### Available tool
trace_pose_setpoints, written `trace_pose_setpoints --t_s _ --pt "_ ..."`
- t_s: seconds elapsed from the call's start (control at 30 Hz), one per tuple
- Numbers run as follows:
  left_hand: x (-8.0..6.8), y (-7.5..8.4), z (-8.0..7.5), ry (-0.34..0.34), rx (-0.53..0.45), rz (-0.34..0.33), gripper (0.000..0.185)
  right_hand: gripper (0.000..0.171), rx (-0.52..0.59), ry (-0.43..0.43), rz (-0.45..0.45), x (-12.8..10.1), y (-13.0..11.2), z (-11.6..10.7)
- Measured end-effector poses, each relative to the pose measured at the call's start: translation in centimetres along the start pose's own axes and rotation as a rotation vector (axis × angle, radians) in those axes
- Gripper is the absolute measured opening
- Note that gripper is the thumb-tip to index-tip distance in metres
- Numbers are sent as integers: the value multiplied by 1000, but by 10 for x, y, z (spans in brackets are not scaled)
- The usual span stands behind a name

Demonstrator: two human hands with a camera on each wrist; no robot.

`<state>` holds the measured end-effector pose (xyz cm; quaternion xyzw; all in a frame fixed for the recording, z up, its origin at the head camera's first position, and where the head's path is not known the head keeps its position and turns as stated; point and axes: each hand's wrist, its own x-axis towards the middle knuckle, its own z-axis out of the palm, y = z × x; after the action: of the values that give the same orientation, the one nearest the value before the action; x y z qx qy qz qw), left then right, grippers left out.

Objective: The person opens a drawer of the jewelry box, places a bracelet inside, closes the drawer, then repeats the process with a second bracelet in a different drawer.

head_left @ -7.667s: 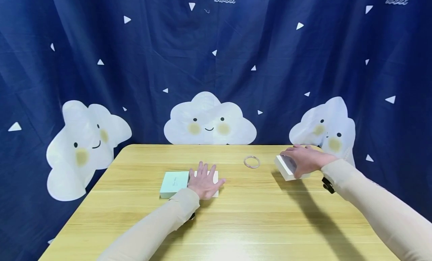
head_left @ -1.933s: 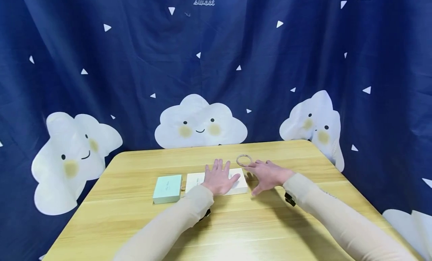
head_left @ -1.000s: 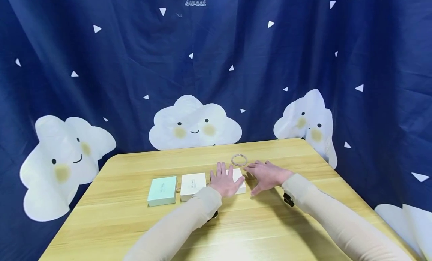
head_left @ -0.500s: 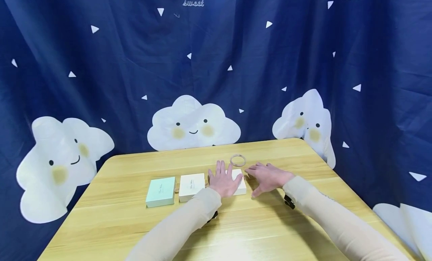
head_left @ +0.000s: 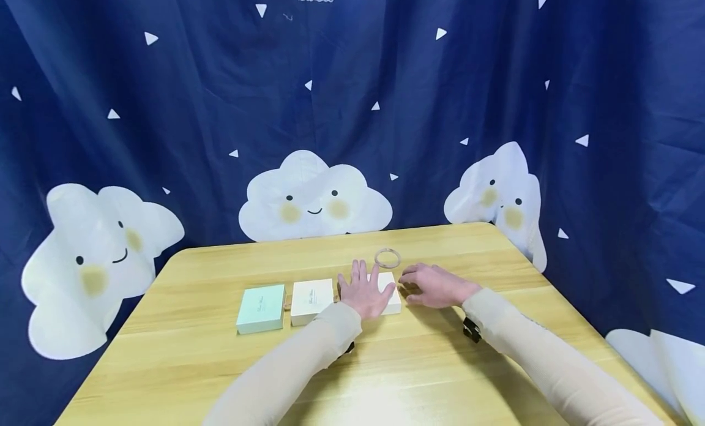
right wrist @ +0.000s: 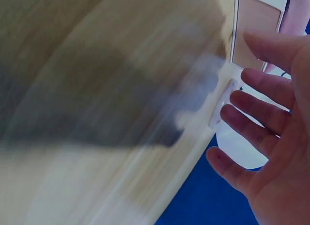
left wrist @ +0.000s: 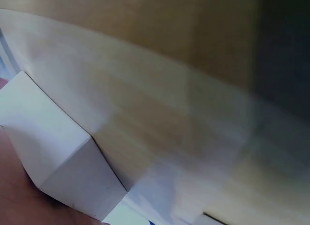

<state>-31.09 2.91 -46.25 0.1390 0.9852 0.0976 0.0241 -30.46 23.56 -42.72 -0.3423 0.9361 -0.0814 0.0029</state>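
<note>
My left hand [head_left: 366, 295] lies with spread, straight fingers over the rightmost white box [head_left: 392, 300], covering much of it. In the left wrist view that box [left wrist: 48, 133] shows a pale top and a shaded side beside the hand. Just right of the box, my right hand [head_left: 437, 285] has its fingers bent loosely towards the box's end. The right wrist view shows that end as a brownish panel [right wrist: 256, 34] framed in white, with thumb and fingers apart and nothing between them. A pale bangle [head_left: 388, 258] lies behind the box.
On the left sit a mint green box [head_left: 261, 308] and another white box [head_left: 312, 301], in a row with the covered one. A small brown tab [head_left: 287, 302] sticks out between them. The wooden table [head_left: 264, 377] ends at a blue cloud-print curtain [head_left: 220, 108].
Earlier my right hand held a white box at the right; it now stands in the row. My left hand moved from the middle box onto it. Lately my right fingers and thumb drew closer together.
</note>
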Motion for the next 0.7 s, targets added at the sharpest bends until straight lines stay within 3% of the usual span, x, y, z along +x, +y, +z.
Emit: trace_pose_setpoints --t_s 0.13,0.5,0.7 --pt "4 -2 3 -6 8 -7 76 34 20 57 -42 4 1 3" --pt "4 0 0 -30 15 -17 71 26 5 100 -82 11 1 6" --pt "2 0 -2 -8 -10 -15 70 20 1 111 -101 16 2 9"
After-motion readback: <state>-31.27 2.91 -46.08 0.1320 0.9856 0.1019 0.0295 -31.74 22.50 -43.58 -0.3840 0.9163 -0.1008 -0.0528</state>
